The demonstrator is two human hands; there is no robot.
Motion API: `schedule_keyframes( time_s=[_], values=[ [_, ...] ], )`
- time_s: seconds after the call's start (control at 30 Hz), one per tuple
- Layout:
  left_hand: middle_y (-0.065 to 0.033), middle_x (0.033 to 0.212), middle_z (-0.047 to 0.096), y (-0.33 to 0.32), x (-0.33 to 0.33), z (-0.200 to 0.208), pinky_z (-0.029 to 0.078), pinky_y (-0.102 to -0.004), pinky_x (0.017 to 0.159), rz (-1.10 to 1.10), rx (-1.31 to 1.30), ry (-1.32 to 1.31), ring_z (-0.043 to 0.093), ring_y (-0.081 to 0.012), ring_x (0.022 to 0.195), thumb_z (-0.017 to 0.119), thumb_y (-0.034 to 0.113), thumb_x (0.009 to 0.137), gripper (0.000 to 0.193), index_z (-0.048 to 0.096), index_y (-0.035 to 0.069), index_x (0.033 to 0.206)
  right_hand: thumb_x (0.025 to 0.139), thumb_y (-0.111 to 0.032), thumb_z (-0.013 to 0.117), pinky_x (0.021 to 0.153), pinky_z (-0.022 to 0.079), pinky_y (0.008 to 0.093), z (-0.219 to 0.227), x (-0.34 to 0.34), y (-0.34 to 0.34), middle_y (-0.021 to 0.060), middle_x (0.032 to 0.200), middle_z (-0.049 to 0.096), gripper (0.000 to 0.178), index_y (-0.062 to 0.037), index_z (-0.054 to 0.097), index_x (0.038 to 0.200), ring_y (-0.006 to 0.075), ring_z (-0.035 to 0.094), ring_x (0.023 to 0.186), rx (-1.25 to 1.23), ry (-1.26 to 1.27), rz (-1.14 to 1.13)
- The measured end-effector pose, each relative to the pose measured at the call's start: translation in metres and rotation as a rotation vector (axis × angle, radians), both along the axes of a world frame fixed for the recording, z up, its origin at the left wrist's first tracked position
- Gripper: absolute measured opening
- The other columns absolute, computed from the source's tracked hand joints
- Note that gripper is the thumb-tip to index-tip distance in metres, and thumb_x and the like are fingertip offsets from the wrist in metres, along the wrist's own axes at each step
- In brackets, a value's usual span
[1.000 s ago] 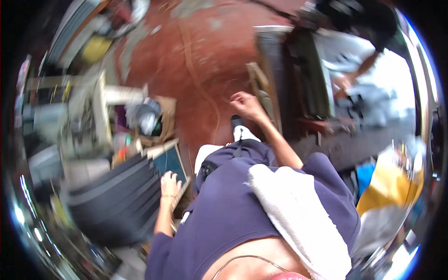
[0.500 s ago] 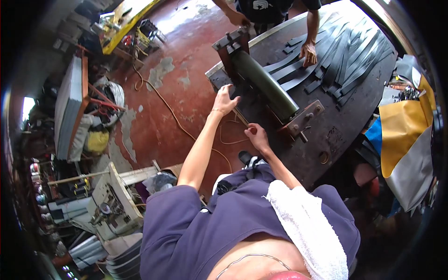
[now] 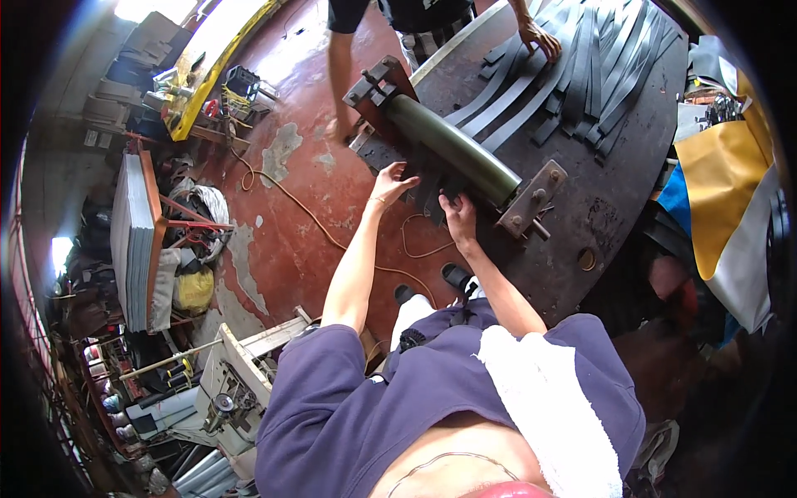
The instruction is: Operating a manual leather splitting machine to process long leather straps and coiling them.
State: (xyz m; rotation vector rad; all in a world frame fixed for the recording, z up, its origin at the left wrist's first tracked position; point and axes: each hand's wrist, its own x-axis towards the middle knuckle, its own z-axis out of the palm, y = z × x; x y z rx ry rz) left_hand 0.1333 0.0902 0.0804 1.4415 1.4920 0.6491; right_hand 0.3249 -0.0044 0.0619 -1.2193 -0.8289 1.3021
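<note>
Co-worker (image 3: 427, 18): head beyond the far edge; hand (image 3: 337, 129) left of the roller (image 3: 452, 148) blurred. Black strips (image 3: 594, 79): nearer ends hidden behind roller. Right hand (image 3: 459, 219): contact with anything dark beneath unclear. White towel (image 3: 552, 407) cut off at near edge.

The left grip (image 3: 392, 183) is hanging beside the green roller (image 3: 455, 151), its thumb and fingers standing apart. The right grip (image 3: 459, 217) is curling near dark material (image 3: 428, 192) in front of the roller; whether it is touching is unclear. Across the dark worktop (image 3: 618, 212), a co-worker's hand (image 3: 541, 40) is lying over black strips (image 3: 594, 79), the other hand (image 3: 339, 129) showing blurred beside the roller's far end. A white towel (image 3: 552, 398) is draping over the wearer's purple shirt (image 3: 440, 365). An orange cord (image 3: 309, 218) is trailing across the red floor (image 3: 274, 236).
</note>
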Motion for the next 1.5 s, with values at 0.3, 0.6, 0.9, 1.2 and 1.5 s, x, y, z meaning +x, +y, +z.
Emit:
schedule_keyframes(
  time_s=[0.3, 0.6, 0.9, 1.2, 1.5],
  values=[
    [-0.0126, 0.089, 0.068, -0.01, 0.0, 0.009, 0.052, -0.0297, 0.075, -0.07, -0.058, -0.111, 0.064, -0.016, 0.083, 0.08, 0.022, 0.068, 0.054, 0.06, -0.007, 0.11, 0.087, -0.014, 0.066, 0.078, 0.051, 0.026, -0.015, -0.016, -0.004, 0.0087, 0.094, 0.07, 0.025, 0.0011, 0.062, 0.107, 0.0135, 0.067, 0.085, -0.133, -0.071, -0.061],
    [-0.0083, 0.088, 0.067, -0.033, -0.02, -0.036, 0.051, -0.0288, 0.075, -0.107, 0.012, -0.224, 0.062, -0.016, 0.082, 0.083, 0.02, 0.063, 0.057, 0.058, -0.004, 0.108, 0.083, -0.02, 0.071, 0.082, 0.046, 0.0272, -0.016, -0.045, -0.016, 0.0045, 0.097, 0.066, 0.037, 0.0017, 0.062, 0.112, 0.0131, 0.061, 0.089, -0.064, -0.03, -0.13],
    [-0.0081, 0.097, 0.068, -0.063, -0.041, -0.017, 0.05, -0.0293, 0.084, -0.157, -0.134, -0.385, 0.062, -0.015, 0.087, 0.08, 0.013, 0.066, 0.049, 0.061, -0.002, 0.109, 0.084, -0.017, 0.068, 0.082, 0.045, 0.0274, -0.003, -0.075, -0.047, -0.0002, 0.09, 0.061, 0.032, -0.0009, 0.058, 0.11, 0.0104, 0.056, 0.084, -0.095, -0.107, 0.181],
    [-0.0147, 0.106, 0.064, -0.146, -0.087, -0.023, 0.049, -0.034, 0.089, -0.096, -0.01, -0.171, 0.062, -0.0235, 0.099, 0.086, 0.023, 0.058, 0.074, 0.051, 0.002, 0.12, 0.089, -0.028, 0.063, 0.08, 0.041, 0.0252, -0.018, -0.102, -0.074, -0.0013, 0.093, 0.059, 0.03, -0.0062, 0.057, 0.109, 0.0097, 0.054, 0.088, -0.3, 0.382, -0.061],
    [-0.0208, 0.102, 0.049, -0.229, -0.108, -0.05, 0.045, -0.0434, 0.086, 0.03, 0.234, 0.228, 0.05, -0.0394, 0.091, 0.074, 0.014, 0.062, 0.053, 0.049, -0.003, 0.106, 0.093, -0.03, 0.06, 0.094, 0.043, 0.0301, -0.026, -0.136, -0.106, 0.0028, 0.113, 0.062, 0.037, -0.0042, 0.059, 0.119, 0.0133, 0.056, 0.106, -0.417, 0.32, 0.689]
  ],
)
